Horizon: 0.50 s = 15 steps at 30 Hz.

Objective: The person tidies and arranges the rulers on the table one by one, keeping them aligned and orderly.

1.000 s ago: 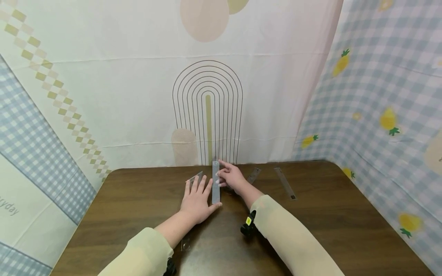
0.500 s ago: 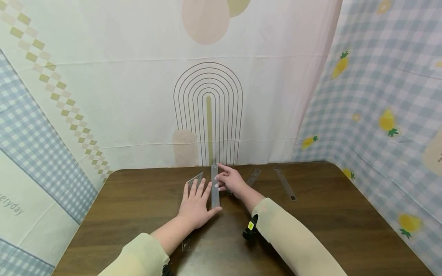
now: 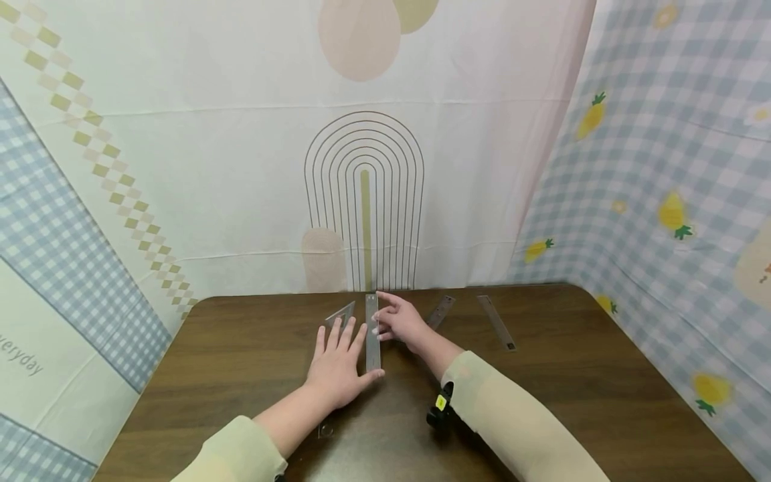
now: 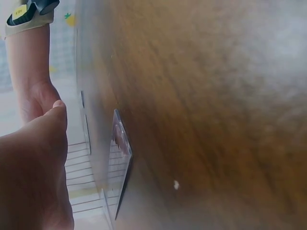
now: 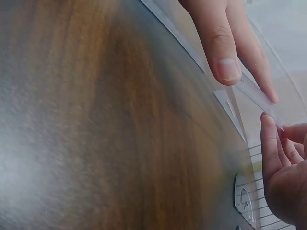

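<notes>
A clear ruler [image 3: 373, 345] points away from me between the two hands in the head view. My left hand [image 3: 337, 368] lies spread with straight fingers to its left, the thumb tip at the ruler's near end. My right hand [image 3: 402, 323] pinches the ruler's right edge with its curled fingers, index finger stretched toward the far end. In the right wrist view the ruler [image 5: 254, 93] runs between both hands' fingertips. Just beyond the left fingertips lies a clear set square [image 3: 345, 313].
Right of the right hand lie a clear strip with holes [image 3: 442, 311] and another clear ruler [image 3: 496, 323]. A clear piece with a round hole [image 3: 326, 430] is partly hidden by the left forearm. The brown table [image 3: 572, 388] meets a patterned cloth [image 3: 241, 201] behind.
Both hands and the ruler have shifted slightly toward me and to the left. The head view has tilted a little. The other clear pieces stay where they lay.
</notes>
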{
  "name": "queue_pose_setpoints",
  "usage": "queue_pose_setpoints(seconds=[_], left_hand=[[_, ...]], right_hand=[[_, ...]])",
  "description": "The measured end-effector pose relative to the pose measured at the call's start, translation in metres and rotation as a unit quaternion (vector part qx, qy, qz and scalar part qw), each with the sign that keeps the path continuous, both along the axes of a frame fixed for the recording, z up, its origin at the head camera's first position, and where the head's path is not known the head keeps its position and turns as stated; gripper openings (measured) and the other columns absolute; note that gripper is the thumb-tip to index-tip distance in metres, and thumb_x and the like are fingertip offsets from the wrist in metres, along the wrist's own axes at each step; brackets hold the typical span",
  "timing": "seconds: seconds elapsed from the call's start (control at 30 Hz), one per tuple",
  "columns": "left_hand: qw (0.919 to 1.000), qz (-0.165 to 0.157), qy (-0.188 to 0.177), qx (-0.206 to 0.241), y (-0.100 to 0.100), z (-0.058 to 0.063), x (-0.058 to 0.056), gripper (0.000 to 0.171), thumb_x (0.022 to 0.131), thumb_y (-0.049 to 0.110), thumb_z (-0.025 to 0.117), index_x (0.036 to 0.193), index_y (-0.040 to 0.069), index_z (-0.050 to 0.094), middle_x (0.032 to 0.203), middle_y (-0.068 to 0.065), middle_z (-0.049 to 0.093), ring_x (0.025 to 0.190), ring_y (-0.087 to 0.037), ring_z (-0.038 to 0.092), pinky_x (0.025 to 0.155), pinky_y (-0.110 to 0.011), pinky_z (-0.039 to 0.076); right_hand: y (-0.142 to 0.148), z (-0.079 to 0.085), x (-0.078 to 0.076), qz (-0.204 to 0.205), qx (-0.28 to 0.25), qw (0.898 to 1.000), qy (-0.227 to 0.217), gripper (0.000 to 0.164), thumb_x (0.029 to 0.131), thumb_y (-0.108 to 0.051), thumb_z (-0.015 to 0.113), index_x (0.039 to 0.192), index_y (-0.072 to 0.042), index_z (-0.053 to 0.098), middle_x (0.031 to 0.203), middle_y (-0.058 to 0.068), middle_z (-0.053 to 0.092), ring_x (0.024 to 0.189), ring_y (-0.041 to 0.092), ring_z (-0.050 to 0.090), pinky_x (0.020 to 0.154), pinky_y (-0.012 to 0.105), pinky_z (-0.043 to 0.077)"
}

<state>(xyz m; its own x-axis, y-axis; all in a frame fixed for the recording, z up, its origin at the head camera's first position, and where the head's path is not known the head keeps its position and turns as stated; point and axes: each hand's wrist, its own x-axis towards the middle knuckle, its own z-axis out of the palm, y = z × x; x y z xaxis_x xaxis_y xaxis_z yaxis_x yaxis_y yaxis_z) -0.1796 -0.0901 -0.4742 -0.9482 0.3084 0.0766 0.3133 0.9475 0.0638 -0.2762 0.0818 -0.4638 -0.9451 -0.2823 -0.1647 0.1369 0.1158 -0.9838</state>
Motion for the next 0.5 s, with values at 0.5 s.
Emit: queue_pose_setpoints(seconds=[0.5], left_hand=[[0.9997, -0.005, -0.022, 0.002, -0.008, 0.002, 0.026, 0.1, 0.086, 0.081, 0.042, 0.159, 0.016, 0.024, 0.164, -0.012, 0.018, 0.151, -0.037, 0.008, 0.117, -0.061, 0.0]], right_hand=[[-0.008, -0.009, 0.024, 0.024, 0.004, 1.0, -0.01, 0.055, 0.101, -0.006, 0.055, 0.153, -0.014, 0.038, 0.105, 0.015, 0.067, 0.075, 0.022, 0.067, 0.066, 0.037, 0.06]])
